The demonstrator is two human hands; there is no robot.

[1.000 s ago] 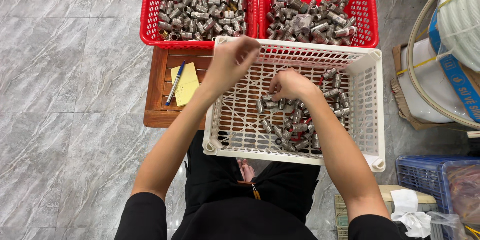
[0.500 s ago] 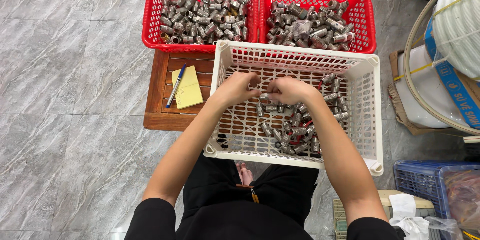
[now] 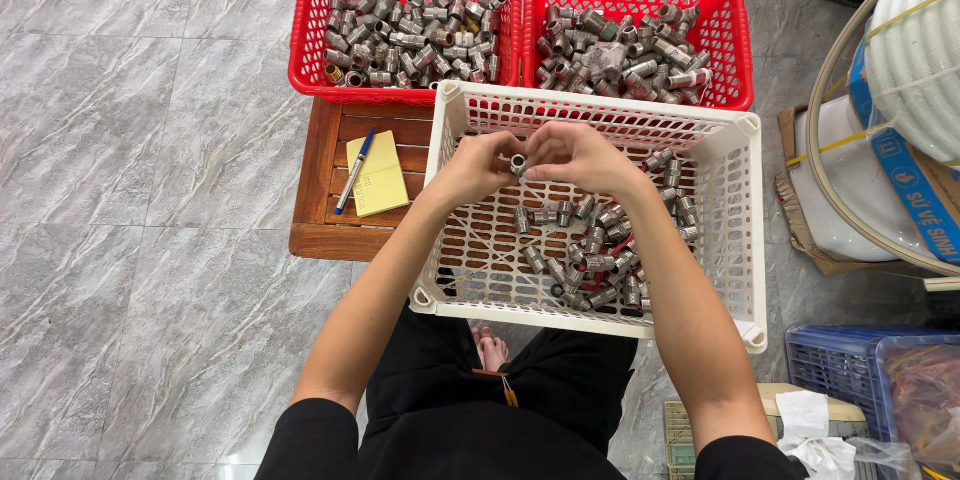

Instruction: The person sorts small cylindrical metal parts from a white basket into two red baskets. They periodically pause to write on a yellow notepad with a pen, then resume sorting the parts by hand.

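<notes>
Both hands (image 3: pixel 520 162) now meet, half hiding a small fitting (image 3: pixel 518 163).

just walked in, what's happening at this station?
A seated person holds one small metal fitting between the left hand and right hand, over a white crate that rests on the lap. More loose fittings lie in the crate's right half. Two red baskets beyond it are full of similar fittings. A yellow notepad and pen lie on a wooden stool.

A single head-worn camera looks steeply down from above the person's lap. It faces forward over the white crate (image 3: pixel 600 120) toward the floor, at arm's length.
</notes>
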